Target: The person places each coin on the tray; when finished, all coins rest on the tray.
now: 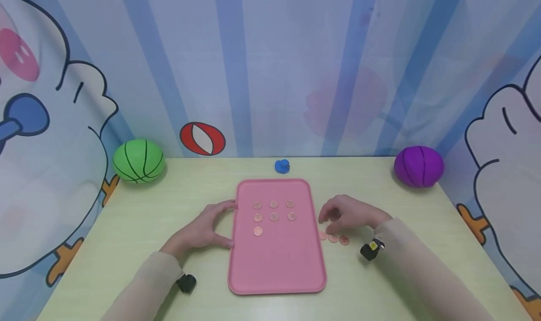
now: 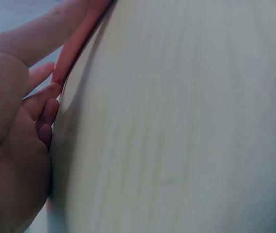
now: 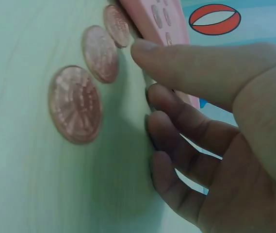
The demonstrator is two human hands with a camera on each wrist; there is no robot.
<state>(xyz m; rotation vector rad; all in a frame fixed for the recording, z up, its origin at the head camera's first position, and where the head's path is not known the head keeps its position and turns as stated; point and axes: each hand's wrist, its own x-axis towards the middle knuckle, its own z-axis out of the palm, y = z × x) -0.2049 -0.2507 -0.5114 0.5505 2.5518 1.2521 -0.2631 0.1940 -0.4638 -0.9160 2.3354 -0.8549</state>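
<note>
A pink tray [image 1: 279, 264] lies on the table, with several copper coins [image 1: 274, 217] on it in two rows of three and a lone one below at the left. My left hand [image 1: 200, 228] rests against the tray's left edge, thumb and fingers spread apart. Right of the tray, my right hand [image 1: 348, 214] reaches down to the tabletop with its fingers bent. Three copper coins [image 1: 333, 239] lie in a line just below it. The right wrist view shows these loose coins [image 3: 75, 104] beside the thumb, which stands apart from the fingers; the fingertips' undersides are hidden.
A small blue duck [image 1: 282, 166] sits behind the tray. At the table's back left is a green ball [image 1: 139, 161], and at the back right a purple ball [image 1: 419, 166]. A printed cloth [image 1: 279, 77] hangs along the back of the table [image 1: 198, 283].
</note>
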